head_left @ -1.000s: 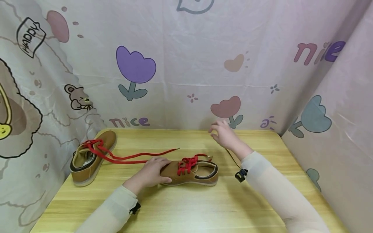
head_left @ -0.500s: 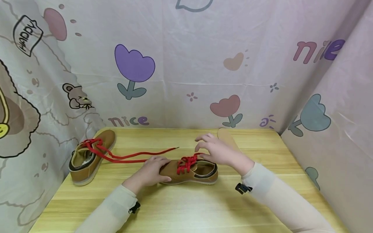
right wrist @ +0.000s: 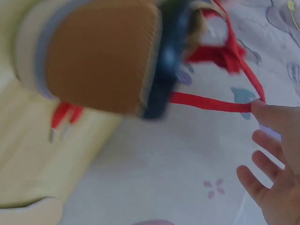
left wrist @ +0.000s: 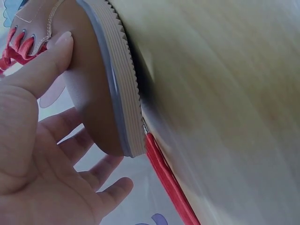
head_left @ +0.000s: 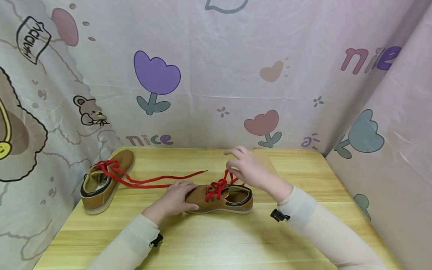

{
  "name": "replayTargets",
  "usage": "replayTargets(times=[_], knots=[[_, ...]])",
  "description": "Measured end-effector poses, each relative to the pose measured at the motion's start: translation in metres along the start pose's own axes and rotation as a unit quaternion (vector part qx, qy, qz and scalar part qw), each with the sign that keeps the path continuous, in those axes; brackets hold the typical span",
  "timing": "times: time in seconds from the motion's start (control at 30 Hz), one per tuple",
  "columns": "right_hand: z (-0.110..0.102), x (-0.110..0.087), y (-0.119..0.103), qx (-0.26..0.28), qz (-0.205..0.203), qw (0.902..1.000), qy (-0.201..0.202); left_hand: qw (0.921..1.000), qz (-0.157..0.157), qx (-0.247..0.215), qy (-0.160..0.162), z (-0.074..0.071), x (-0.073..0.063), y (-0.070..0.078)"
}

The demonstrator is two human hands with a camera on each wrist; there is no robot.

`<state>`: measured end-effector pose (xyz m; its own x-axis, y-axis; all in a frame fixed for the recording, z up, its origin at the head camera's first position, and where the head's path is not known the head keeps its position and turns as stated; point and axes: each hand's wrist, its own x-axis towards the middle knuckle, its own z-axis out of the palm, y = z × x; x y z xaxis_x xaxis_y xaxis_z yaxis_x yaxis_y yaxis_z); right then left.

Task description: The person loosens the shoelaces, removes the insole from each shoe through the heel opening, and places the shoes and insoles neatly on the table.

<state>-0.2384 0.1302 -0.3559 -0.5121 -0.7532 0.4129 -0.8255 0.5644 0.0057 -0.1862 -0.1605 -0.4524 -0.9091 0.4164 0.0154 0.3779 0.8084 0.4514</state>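
A brown shoe (head_left: 199,200) with red laces lies on its sole at mid-table, toe to the left. My left hand (head_left: 173,198) holds its toe; in the left wrist view the thumb (left wrist: 51,61) presses the upper on one side and the fingers spread along the other. Above the shoe's opening, my right hand (head_left: 248,168) pinches a red shoelace (head_left: 226,174) and draws it up into a loop. The right wrist view shows that shoelace (right wrist: 211,102) bent tight between thumb and forefinger, the other fingers loose. Inside the shoe, the footbed is mostly shaded.
A second brown shoe (head_left: 108,191) stands at the left, its long red laces (head_left: 162,180) trailing toward the held shoe. A tan insole (head_left: 266,160) lies at the back right, partly behind the right hand. Printed curtains (head_left: 202,123) border the wooden table (head_left: 216,243).
My right hand has come away from the tan insole, which now lies flat, and moved left to the shoe. It has taken the red shoelace and lifted it. The left hand stays put.
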Motion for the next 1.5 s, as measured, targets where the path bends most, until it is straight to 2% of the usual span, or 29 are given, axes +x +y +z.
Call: replayTargets(times=[0.17, 0.4, 0.53, 0.83, 1.0, 1.13, 1.23, 1.37, 1.5], knots=[[-0.017, 0.009, 0.012, 0.018, 0.065, 0.9964, 0.051, 1.0, 0.003, 0.003, 0.002, 0.0, 0.0, 0.0], [-0.03, 0.019, 0.027, 0.032, 0.119, 0.9871, 0.102, 1.0, 0.007, 0.006, 0.0, 0.0, 0.001, 0.001], [-0.038, 0.025, 0.034, 0.048, 0.151, 0.9782, 0.134, 1.0, 0.008, 0.003, 0.0, 0.0, 0.0, 0.003], [-0.048, 0.04, 0.056, 0.08, 0.23, 0.9533, 0.178, 1.0, -0.001, 0.0, -0.005, 0.002, 0.0, 0.004], [-0.042, 0.045, 0.068, 0.1, 0.292, 0.9411, 0.137, 1.0, 0.0, 0.0, -0.003, 0.001, -0.001, 0.004], [-0.024, 0.045, 0.078, 0.094, 0.342, 0.9319, 0.076, 1.0, -0.002, 0.003, 0.0, 0.0, -0.001, 0.003], [-0.013, 0.042, 0.081, 0.079, 0.359, 0.9298, 0.022, 1.0, -0.003, 0.003, -0.002, 0.0, 0.0, 0.003], [-0.006, 0.036, 0.076, 0.068, 0.341, 0.9375, -0.018, 1.0, -0.005, -0.001, -0.007, 0.0, -0.001, 0.004], [-0.003, 0.032, 0.065, 0.082, 0.284, 0.9546, -0.039, 1.0, -0.006, -0.001, -0.004, -0.001, -0.001, 0.004]])
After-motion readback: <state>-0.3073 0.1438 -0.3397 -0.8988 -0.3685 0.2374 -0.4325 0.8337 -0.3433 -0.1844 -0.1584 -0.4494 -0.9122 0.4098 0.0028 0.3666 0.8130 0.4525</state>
